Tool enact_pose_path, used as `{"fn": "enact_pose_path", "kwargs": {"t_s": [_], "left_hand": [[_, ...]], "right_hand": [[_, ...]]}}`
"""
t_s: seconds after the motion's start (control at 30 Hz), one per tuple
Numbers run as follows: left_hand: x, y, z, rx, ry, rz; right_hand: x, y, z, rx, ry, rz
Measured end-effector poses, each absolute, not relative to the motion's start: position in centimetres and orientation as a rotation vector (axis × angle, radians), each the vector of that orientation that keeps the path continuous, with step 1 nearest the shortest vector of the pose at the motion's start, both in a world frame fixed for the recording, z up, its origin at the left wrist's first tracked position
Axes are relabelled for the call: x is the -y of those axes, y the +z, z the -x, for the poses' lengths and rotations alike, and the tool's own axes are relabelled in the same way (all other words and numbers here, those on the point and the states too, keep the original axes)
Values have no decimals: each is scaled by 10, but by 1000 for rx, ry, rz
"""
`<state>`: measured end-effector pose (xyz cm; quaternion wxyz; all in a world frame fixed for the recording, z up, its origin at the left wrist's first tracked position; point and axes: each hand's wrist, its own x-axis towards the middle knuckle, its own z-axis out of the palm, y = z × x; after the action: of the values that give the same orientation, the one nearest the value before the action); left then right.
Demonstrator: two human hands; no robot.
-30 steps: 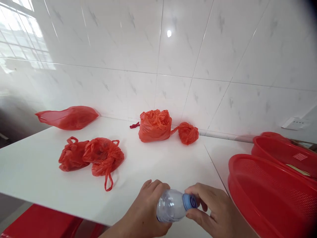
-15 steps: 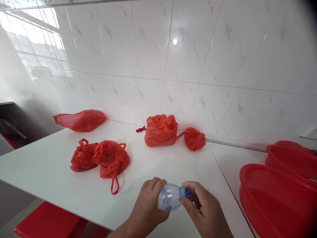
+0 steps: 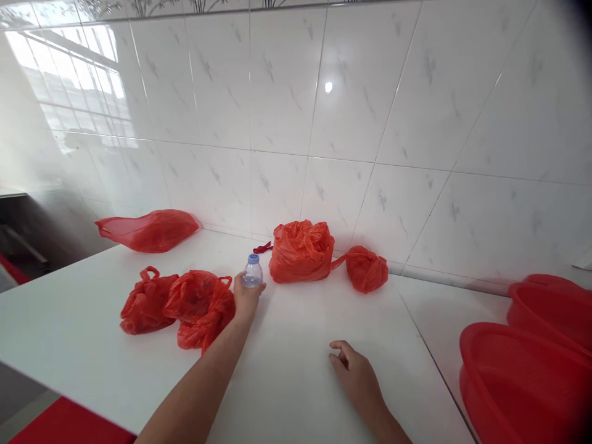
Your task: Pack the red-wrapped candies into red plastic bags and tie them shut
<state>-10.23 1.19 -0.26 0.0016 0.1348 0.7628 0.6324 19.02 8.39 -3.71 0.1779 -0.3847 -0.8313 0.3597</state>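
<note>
My left hand [image 3: 246,300] reaches out over the white table [image 3: 287,370], its fingers around a clear plastic bottle [image 3: 252,276] with a blue cap [image 3: 253,258]. The bottle is upright, between the tied red plastic bags [image 3: 197,302] on the left and a bulky red bag [image 3: 301,254] by the wall. Its lower part is hidden by the hand. Nearer to me, my right hand [image 3: 354,370] is held over the table with nothing in it, thumb and curled forefinger apart.
A flat red bag [image 3: 150,231] lies at the back left, another tied bag [image 3: 150,302] in front of it. A small red bag [image 3: 366,269] sits by the tiled wall [image 3: 287,117]. Red plastic baskets [image 3: 518,370] stand at the right, and a red stool [image 3: 69,425] below the table's front edge.
My left hand has carried the bottle from close in front of me to the back of the table and turned it upright. My right hand has let go of the cap.
</note>
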Motion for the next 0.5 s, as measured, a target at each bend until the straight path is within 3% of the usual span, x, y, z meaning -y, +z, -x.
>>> {"fn": "enact_pose_path", "kwargs": {"t_s": [0.27, 0.5], "left_hand": [[-80, -13, 191, -2764, 1947, -96], [-125, -21, 244, -3010, 1705, -219]], "right_hand": [[-92, -35, -190, 2347, 1007, 998], [-100, -36, -186, 2277, 1150, 1056]]}}
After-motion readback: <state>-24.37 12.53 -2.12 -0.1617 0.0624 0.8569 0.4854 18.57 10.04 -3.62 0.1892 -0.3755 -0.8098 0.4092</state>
